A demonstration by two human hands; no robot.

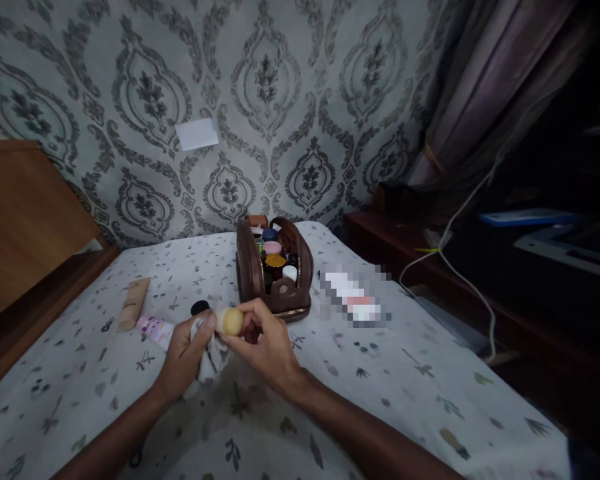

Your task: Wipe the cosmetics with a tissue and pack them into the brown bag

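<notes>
Pinching yellow-ended container (233, 321) in my right hand (270, 347), fingers closed to its width; my left hand (184, 353) bunches white cloth (213, 360) against its left end. Container's axis seems to run hand to hand; open brown bag (304, 267) just beyond.

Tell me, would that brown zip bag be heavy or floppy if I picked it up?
The brown zip bag is probably heavy for its size, since containers crowd its inside. Its thin, curved sides may bend when squeezed. If it tipped, things could spill, because the top gapes open.
</notes>
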